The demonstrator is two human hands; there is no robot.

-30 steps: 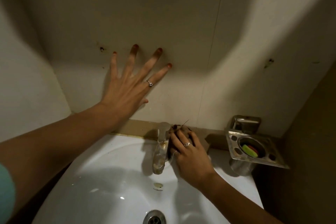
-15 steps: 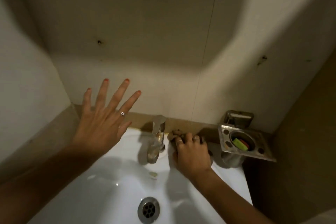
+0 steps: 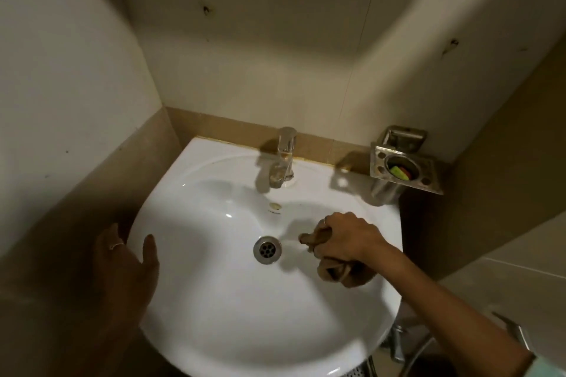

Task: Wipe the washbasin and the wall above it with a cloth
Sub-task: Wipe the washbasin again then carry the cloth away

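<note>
Right hand [image 3: 346, 239]: fingers curled tight round brown cloth [image 3: 333, 269], inside white washbasin [image 3: 214, 315], just right of drain [image 3: 267, 249].
Left hand [image 3: 122, 263]: loose and flat on basin's left rim, holding nothing.
Tap [image 3: 283, 156]: at back, under wall [image 3: 260, 55].

The white washbasin [image 3: 214, 300] has a tiny dark mark of letters on its inside back wall, just below the small overflow hole [image 3: 274, 206] under the tap [image 3: 283, 159]. The letters are too small to read. No other words or numbers show.
</note>
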